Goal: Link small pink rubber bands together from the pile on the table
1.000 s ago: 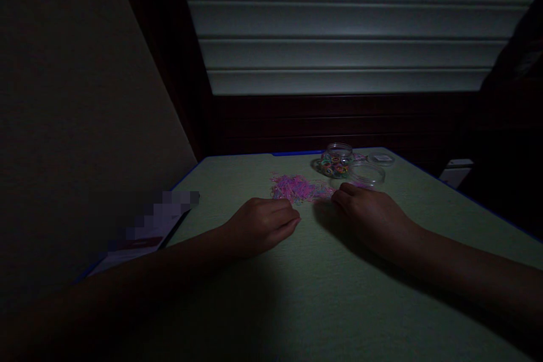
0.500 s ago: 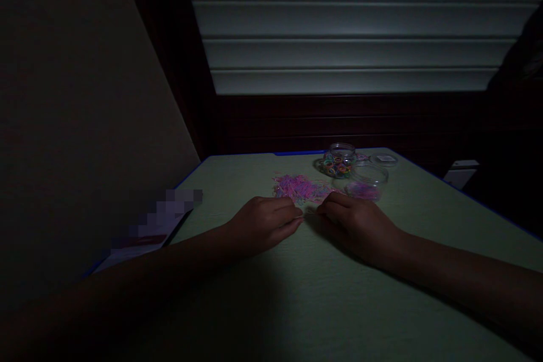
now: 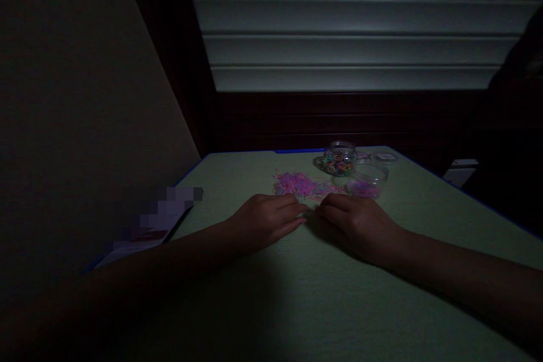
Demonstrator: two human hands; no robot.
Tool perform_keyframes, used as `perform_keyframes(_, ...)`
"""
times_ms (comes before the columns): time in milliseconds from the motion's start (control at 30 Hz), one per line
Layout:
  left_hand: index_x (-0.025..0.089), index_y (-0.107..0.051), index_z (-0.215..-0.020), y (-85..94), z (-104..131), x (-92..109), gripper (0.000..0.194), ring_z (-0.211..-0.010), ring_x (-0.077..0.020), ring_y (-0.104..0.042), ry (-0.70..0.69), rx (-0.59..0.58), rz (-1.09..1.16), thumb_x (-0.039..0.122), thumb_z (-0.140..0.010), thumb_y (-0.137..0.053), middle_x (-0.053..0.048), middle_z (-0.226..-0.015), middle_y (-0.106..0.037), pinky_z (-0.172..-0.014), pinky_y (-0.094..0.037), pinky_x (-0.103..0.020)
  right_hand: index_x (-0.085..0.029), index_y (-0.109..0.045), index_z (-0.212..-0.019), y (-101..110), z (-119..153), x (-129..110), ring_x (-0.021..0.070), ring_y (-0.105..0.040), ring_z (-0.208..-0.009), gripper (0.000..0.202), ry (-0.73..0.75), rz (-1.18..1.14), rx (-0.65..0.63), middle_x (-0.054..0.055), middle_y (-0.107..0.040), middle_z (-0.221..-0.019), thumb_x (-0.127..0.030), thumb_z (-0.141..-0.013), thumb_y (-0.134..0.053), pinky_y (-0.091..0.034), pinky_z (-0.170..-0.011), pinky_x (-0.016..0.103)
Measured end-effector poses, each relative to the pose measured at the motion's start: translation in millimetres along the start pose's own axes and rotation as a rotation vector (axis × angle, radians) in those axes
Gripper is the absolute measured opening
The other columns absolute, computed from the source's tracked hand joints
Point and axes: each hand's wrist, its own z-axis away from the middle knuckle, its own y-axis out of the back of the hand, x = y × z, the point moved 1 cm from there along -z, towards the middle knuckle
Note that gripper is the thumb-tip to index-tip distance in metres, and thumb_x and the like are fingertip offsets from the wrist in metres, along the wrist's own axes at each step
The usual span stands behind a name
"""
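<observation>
In dim light, my left hand (image 3: 269,222) and my right hand (image 3: 358,223) face each other low over the green table (image 3: 297,294), a small gap between their fingertips. The thumb and finger of my left hand are slightly apart, with a thin pale strand faintly visible at the tips. My right hand has its fingers pinched together; what they hold is too small and dark to make out. Just beyond the hands lies a loose pile of pink and purple bands (image 3: 297,184). Behind my right hand stands a clear container (image 3: 368,181) with pink bands inside.
A clear jar (image 3: 339,159) of multicoloured rings stands near the table's back edge, with a clear lid (image 3: 386,157) to its right. Papers (image 3: 165,223) lie along the left edge. A white object (image 3: 461,172) is beyond the right edge.
The thumb and finger of my left hand have parted a little. The pale strand between the two hands shows less clearly. My right hand has barely moved.
</observation>
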Motion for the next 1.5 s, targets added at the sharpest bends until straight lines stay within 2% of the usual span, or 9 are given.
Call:
perform_keyframes(500,0.016,-0.055,-0.099,0.3,-0.4,-0.2,0.023,-0.073,-0.0106,-0.055,-0.036,-0.016,0.022,0.025,-0.087,-0.037,-0.004,-0.081,-0.058,-0.063,-0.042,-0.021,-0.014,-0.057,-0.089,-2.0,-0.1,-0.9,0.0106,-0.046,-0.066,0.017,0.026,0.026,-0.017,0.004,-0.054,-0.079,-0.019,-0.083,-0.041,-0.032,-0.058,0.022)
perform_keyframes(833,0.015,-0.057,-0.092,-1.5,0.8,-0.6,0.022,-0.066,-0.0098,-0.054,-0.076,0.046,-0.022,0.023,-0.087,-0.037,-0.002,-0.073,-0.057,-0.057,-0.041,-0.020,-0.014,-0.058,-0.087,-1.5,0.7,-1.1,0.0103,-0.046,-0.064,0.018,0.054,0.022,0.022,0.004,-0.054,-0.077,-0.020,-0.084,-0.041,-0.031,-0.056,0.023)
perform_keyframes(1100,0.014,-0.056,-0.094,-1.5,2.0,-1.9,0.018,-0.068,-0.0111,-0.055,-0.081,0.073,-0.015,0.020,-0.084,-0.041,-0.004,-0.076,-0.059,-0.059,-0.042,-0.021,-0.014,-0.054,-0.096,2.8,-1.6,-3.7,0.0131,-0.050,-0.076,0.023,-0.021,-0.077,0.025,0.006,-0.054,-0.083,-0.025,-0.085,-0.038,-0.035,-0.064,0.024)
perform_keyframes(1300,0.014,-0.056,-0.092,-0.8,2.3,-1.9,0.018,-0.068,-0.0111,-0.055,-0.075,0.087,-0.008,0.020,-0.084,-0.042,-0.004,-0.076,-0.059,-0.059,-0.043,-0.022,-0.015,-0.055,-0.089,4.2,-1.8,-5.4,0.0122,-0.048,-0.071,0.024,-0.051,-0.124,0.016,0.004,-0.053,-0.080,-0.031,-0.084,-0.038,-0.035,-0.063,0.024)
perform_keyframes(1500,0.014,-0.056,-0.094,-1.7,3.0,-2.6,0.018,-0.070,-0.0110,-0.056,-0.087,0.107,-0.020,0.019,-0.084,-0.042,-0.005,-0.078,-0.060,-0.062,-0.044,-0.021,-0.017,-0.056,-0.090,-0.8,-2.1,-2.7,0.0110,-0.050,-0.071,0.025,-0.055,-0.123,-0.020,0.003,-0.053,-0.081,-0.030,-0.087,-0.035,-0.034,-0.061,0.023)
